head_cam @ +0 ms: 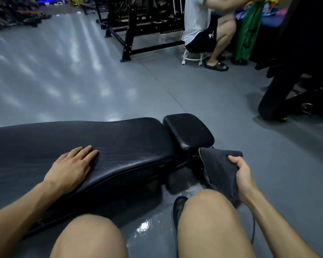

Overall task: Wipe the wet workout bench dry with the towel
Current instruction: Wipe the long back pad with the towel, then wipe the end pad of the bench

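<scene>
While the left hand (71,167) lies flat with straight fingers on the workout bench's long black pad (119,146), the right hand (241,174) clutches a dark grey towel (218,168) just off the pad's right end, below the small seat pad (188,131). Lengthwise, the bench runs left to right.

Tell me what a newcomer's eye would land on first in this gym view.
First, the long black bench stretching across the lower middle, with the left hand resting flat on its pad. Next, the dark towel hanging in the grip of the right hand, off the bench's right end and not touching the pad. Beyond, at upper right, another person sits on a white stool.
</scene>
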{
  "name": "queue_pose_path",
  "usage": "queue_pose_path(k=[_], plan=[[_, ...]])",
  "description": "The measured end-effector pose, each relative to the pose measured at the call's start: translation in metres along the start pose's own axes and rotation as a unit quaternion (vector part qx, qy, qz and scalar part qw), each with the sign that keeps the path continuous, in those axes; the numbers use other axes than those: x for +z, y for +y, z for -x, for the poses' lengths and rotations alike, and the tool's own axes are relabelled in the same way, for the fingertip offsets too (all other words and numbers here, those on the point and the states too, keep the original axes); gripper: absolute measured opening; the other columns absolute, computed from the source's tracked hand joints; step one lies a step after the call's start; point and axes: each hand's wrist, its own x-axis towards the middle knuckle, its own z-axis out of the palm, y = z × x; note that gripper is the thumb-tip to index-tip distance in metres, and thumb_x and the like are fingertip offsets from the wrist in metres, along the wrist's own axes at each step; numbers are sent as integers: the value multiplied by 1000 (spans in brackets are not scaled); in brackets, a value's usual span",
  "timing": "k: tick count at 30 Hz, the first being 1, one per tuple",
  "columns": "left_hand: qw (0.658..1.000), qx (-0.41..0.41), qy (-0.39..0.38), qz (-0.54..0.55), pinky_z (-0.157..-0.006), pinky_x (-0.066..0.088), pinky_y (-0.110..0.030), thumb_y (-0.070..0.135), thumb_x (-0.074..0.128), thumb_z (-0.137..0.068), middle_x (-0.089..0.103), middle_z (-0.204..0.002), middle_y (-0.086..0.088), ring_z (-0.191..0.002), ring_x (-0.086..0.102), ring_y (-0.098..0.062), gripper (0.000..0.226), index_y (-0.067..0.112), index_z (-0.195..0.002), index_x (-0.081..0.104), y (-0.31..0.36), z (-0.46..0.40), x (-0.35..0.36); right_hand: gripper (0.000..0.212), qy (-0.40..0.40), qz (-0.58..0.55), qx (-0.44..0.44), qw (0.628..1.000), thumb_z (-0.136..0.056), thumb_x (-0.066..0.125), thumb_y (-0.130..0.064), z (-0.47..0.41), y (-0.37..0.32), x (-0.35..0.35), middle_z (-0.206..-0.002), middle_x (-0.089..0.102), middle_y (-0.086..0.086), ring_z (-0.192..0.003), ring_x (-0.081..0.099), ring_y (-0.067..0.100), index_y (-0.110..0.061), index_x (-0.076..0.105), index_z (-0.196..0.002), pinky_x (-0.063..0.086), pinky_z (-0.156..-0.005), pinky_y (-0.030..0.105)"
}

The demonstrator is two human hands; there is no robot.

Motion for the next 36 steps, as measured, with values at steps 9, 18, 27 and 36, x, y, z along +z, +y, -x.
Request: queue_pose_path(k=[9,18,27,36], plan=[[986,126,23,105,-100,51,-41,48,31,-101,55,-148,6,-132,55,-21,50,30,-141,56,96,-65,-12,41,35,86,-19,995,-97,49,-38,-69,-16,-2,-79,74,14,-68,67,24,-2,70,-97,52,-59,28],[981,146,-7,127,-111,39,-44,54,27,-100,50,-153,6,-140,46,-23,56,34,-144,53,121,-163,17,71,21,383,-104,918,-78,41,-64,-134,-7,50,-139,63,2,-139,49,26,-25,63,-133,36,-115,44],[979,142,-16,144,-117,31,-42,50,29,-103,45,-157,6,-142,41,-23,53,33,-148,49,122,-168,25,73,-177,511,-291,790,-86,36,-52,-170,15,104,-163,29,-17,-153,12,-4,-28,40,-155,4,-126,25],[981,135,-11,141,-119,29,-45,47,32,-103,43,-158,5,-143,40,-25,50,32,-149,48,122,-167,28,61,-277,559,-336,706,-94,46,-31,-177,-3,117,-163,28,-20,-153,12,-2,-27,41,-155,6,-126,27]])
